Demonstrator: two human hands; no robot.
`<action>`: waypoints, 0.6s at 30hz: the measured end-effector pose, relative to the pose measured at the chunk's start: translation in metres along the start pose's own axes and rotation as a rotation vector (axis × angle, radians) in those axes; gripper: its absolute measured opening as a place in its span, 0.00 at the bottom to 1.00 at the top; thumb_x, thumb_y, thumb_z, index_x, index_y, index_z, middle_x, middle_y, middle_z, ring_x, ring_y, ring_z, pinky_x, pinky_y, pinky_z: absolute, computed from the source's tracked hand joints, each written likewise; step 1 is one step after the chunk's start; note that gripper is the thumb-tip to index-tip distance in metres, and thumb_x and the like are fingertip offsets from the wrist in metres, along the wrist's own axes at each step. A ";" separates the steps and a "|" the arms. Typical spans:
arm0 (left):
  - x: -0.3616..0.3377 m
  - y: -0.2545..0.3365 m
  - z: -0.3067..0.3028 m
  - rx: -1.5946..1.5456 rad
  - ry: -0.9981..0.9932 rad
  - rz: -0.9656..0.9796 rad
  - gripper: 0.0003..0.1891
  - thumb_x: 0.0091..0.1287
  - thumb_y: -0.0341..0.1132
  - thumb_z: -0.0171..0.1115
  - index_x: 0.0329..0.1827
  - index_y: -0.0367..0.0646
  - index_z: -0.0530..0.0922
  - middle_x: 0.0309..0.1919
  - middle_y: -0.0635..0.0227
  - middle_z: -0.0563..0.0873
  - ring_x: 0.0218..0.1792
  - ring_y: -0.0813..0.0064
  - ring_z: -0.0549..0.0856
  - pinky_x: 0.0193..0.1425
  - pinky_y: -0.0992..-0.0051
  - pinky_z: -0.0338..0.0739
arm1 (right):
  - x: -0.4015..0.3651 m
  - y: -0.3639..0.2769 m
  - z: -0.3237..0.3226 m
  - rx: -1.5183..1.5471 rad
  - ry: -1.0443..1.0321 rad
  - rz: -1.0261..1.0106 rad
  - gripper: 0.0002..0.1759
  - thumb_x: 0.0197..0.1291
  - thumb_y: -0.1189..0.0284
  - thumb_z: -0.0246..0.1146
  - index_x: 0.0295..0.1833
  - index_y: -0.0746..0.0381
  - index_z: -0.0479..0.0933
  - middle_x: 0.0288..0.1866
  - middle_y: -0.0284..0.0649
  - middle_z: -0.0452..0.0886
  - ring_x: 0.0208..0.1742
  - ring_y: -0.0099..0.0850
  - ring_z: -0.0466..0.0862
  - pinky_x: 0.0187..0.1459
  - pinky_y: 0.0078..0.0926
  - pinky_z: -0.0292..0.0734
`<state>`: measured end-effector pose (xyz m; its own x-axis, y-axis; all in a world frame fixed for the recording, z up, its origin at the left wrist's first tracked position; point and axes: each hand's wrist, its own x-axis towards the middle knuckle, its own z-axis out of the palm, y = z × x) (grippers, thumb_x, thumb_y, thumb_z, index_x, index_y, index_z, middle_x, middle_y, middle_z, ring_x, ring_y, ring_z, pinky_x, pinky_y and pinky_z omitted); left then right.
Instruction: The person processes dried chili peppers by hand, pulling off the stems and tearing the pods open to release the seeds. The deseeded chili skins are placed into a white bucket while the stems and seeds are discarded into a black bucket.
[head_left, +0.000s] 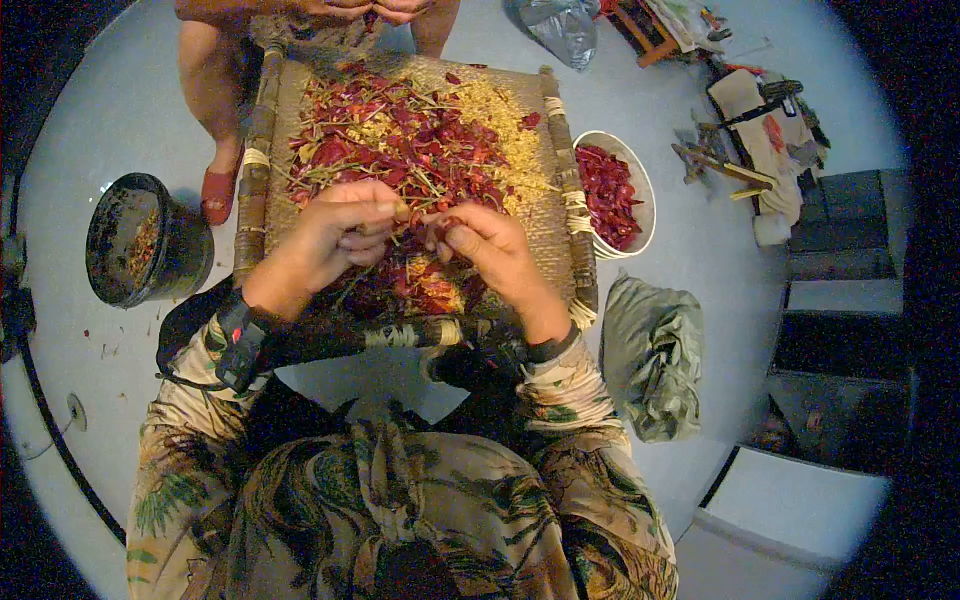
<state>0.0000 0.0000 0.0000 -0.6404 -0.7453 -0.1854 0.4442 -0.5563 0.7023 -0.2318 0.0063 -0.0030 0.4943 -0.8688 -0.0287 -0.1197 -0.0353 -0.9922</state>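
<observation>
My left hand (345, 230) is closed in a pinch over the near part of a woven tray (548, 245), its fingertips on what looks like the stem end of a dried chili. Close beside it, my right hand (490, 245) is closed, thumb against fingers, on a dark red piece of dried chili (447, 226). The fingers partly cover what they hold. Beneath both hands lies a heap of red dried chilies (340, 150) mixed with pale stems. Loose yellow seeds (500, 115) spread over the tray's far right side.
A white bucket (648, 190) of red chili pieces stands right of the tray. At left is a black bucket (190, 250) with scraps inside. A green sack (645, 350) lies at right. Across the tray sits another person (210, 90), hands at the top edge.
</observation>
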 end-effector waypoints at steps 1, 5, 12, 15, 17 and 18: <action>0.000 0.002 0.001 -0.023 0.015 0.040 0.07 0.67 0.35 0.53 0.42 0.42 0.72 0.19 0.82 0.66 0.16 0.90 0.61 0.19 0.87 0.54 | 0.003 0.001 -0.004 0.017 0.034 0.000 0.12 0.63 0.69 0.55 0.49 0.63 0.75 0.37 0.35 0.81 0.40 0.24 0.79 0.47 0.23 0.73; 0.006 0.002 0.001 -0.057 0.051 0.126 0.06 0.67 0.34 0.52 0.42 0.42 0.72 0.20 0.82 0.65 0.17 0.89 0.60 0.19 0.86 0.54 | 0.011 0.011 -0.054 0.054 0.426 0.030 0.14 0.66 0.65 0.53 0.45 0.66 0.73 0.36 0.37 0.78 0.40 0.27 0.77 0.45 0.25 0.71; 0.013 -0.011 -0.006 0.009 0.083 0.128 0.06 0.67 0.33 0.53 0.43 0.42 0.72 0.25 0.80 0.71 0.23 0.88 0.68 0.24 0.87 0.61 | -0.023 0.065 -0.193 1.220 0.955 -0.177 0.26 0.67 0.55 0.48 0.54 0.69 0.65 0.52 0.50 0.74 0.51 0.46 0.77 0.56 0.44 0.73; 0.010 -0.007 0.000 0.039 0.140 0.112 0.09 0.66 0.32 0.53 0.46 0.41 0.73 0.29 0.77 0.76 0.27 0.87 0.72 0.29 0.87 0.65 | -0.019 0.078 -0.186 0.903 1.006 -0.074 0.25 0.65 0.57 0.51 0.53 0.70 0.67 0.50 0.49 0.76 0.51 0.47 0.77 0.52 0.40 0.76; 0.007 -0.005 0.009 0.078 0.188 0.097 0.11 0.66 0.32 0.53 0.50 0.40 0.73 0.32 0.75 0.78 0.30 0.87 0.74 0.32 0.88 0.67 | -0.007 0.080 -0.167 0.529 0.910 0.031 0.22 0.64 0.59 0.54 0.50 0.69 0.70 0.46 0.47 0.78 0.48 0.42 0.79 0.47 0.35 0.77; 0.007 -0.004 0.011 0.098 0.212 0.089 0.13 0.65 0.32 0.53 0.51 0.40 0.72 0.33 0.74 0.79 0.31 0.87 0.75 0.33 0.89 0.68 | -0.001 0.080 -0.161 0.350 0.806 0.117 0.21 0.63 0.60 0.55 0.49 0.69 0.72 0.44 0.46 0.79 0.45 0.38 0.80 0.44 0.32 0.78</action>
<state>-0.0132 0.0014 0.0037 -0.4512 -0.8560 -0.2524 0.4233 -0.4542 0.7839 -0.3801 -0.0748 -0.0626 -0.2771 -0.9458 -0.1694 0.2038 0.1144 -0.9723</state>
